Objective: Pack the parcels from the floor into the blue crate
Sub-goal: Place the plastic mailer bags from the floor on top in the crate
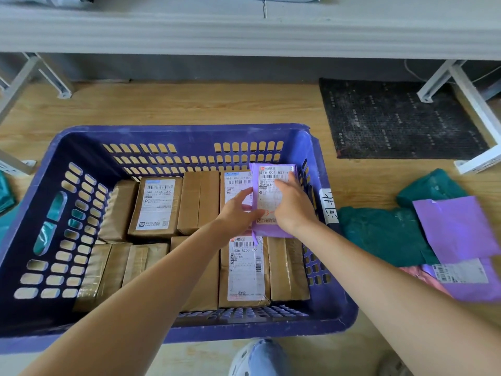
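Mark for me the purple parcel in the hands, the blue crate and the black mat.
purple parcel (269, 176): head view, on its white label.
blue crate (173, 130): head view, on its far rim.
black mat (401, 118): head view, on its middle.

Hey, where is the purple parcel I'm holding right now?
In the head view, the purple parcel sits in the far right corner of the blue crate, atop the brown boxes, held between the left hand and right hand.
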A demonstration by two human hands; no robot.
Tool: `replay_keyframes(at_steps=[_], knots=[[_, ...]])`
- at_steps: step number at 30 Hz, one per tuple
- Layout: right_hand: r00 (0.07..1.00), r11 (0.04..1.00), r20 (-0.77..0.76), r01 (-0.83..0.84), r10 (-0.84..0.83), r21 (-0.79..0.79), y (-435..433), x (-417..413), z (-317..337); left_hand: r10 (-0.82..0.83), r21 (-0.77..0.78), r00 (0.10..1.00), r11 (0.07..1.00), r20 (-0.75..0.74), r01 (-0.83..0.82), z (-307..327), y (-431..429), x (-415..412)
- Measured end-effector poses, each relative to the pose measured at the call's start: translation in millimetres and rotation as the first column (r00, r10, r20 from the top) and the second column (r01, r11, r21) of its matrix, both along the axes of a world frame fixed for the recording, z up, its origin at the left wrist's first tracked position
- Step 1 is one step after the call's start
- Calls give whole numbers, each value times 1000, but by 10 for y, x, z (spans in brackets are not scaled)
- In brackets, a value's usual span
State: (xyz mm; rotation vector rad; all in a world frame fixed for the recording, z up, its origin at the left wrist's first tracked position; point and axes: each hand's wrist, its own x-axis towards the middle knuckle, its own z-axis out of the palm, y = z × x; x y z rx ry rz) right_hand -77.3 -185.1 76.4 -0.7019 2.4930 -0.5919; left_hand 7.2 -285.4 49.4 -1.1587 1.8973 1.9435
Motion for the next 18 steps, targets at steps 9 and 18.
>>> replay_keyframes(at_steps=[9,18], knots=[[992,997,125,-26,35,-72,92,-7,287,4,-194,996,981,88,13,185,155,-22],[925,950,373,179,-74,-255,926,-15,1148,-173,-534,964,806,200,255,898,515,63]])
